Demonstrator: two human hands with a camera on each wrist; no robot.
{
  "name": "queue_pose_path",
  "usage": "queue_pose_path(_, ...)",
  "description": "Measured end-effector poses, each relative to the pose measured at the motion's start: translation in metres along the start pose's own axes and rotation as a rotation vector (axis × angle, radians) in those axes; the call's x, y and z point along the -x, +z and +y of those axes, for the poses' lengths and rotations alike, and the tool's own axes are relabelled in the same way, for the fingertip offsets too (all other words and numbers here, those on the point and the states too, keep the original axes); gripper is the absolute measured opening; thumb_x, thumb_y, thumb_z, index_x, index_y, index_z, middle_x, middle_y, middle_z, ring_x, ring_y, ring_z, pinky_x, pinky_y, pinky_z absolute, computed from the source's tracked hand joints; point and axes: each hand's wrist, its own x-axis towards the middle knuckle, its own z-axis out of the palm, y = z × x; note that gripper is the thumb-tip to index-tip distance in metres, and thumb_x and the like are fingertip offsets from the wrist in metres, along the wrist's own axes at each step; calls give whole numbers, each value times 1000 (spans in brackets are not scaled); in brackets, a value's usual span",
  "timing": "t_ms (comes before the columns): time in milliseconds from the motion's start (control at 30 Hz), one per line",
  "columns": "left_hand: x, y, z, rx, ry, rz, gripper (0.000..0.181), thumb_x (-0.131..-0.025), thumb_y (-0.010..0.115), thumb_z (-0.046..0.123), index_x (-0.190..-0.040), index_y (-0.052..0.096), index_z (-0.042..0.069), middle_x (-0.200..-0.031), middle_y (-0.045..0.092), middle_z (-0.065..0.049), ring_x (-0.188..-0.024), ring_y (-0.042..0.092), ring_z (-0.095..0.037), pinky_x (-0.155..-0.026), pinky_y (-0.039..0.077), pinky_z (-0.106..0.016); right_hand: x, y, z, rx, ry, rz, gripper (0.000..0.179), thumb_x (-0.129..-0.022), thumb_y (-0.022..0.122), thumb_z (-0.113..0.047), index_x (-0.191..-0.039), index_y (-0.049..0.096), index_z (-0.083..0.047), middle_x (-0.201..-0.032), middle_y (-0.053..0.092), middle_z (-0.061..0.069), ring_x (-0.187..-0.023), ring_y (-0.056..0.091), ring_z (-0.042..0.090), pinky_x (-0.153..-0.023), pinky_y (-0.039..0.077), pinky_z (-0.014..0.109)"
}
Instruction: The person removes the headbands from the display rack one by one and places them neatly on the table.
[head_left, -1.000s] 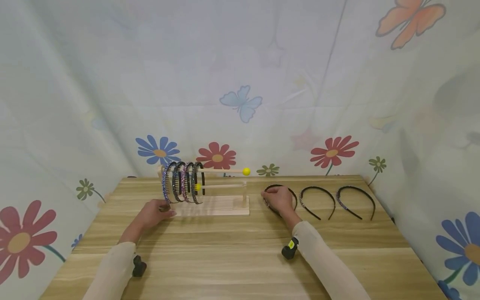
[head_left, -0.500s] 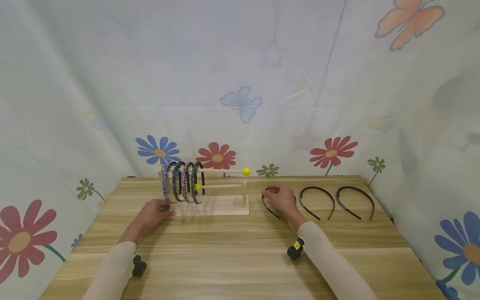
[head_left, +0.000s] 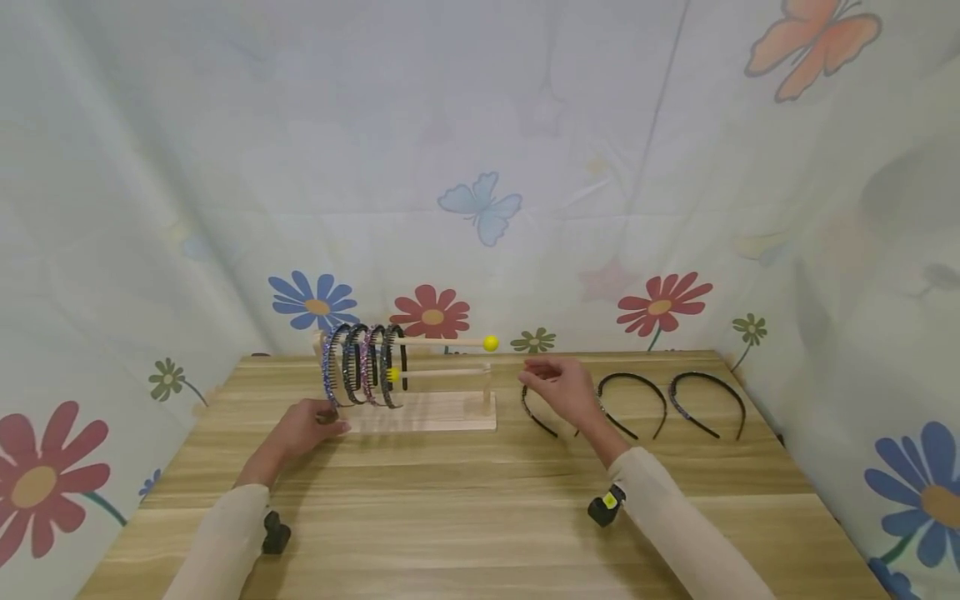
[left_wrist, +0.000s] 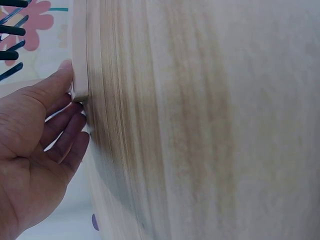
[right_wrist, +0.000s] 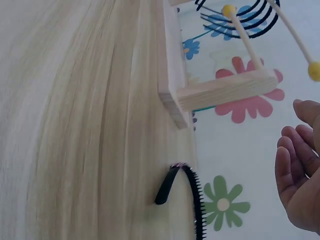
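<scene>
A person's left hand (head_left: 300, 429) pinches the wooden stand (head_left: 442, 412) at its nine-o'clock end; the right hand (head_left: 562, 390), loosely curved, hovers above a black headband (right_wrist: 197, 200) at the stand's three o'clock.

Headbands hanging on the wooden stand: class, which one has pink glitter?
The third headband from the left in the head view. Its glitter is pink, while the leftmost headband is blue and the second and fourth look dark.

We see four glittery headbands (head_left: 366, 367) hanging on a pale wooden stand (head_left: 442, 413), and three black headbands (head_left: 628, 375) lying to its right.
</scene>
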Motion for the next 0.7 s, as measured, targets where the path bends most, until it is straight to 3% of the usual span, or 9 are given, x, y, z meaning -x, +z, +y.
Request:
queue_pose_path(333,1,0,-1,-18,15,6,19,-94,75,28,-96,73,9,-108,74,-15,-103,68,-34,-89,56,-54,16,10,-34,-98,-188,9,29,-92,79,-32,-117,77,-17,-105,77,0,-88,71,15,-75,60,30)
queue_pose_path(567,0,1,-2,-31,28,14,18,-95,75,28,-94,72,10,-105,74,-13,-95,67,-27,-83,56,-50,16,25,-59,-136,-222,-34,29,-92,79,-31,-117,77,-17,-107,77,2,-94,71,13,-77,60,28)
queue_pose_path(700,0,1,-3,-29,36,17,19,-95,75,28,-96,73,10,-107,74,-14,-100,69,-31,-86,57,-53,13,36,-68,-172,-218,-77,29,-91,79,-31,-117,77,-17,-109,76,6,-95,71,16,-78,60,30)
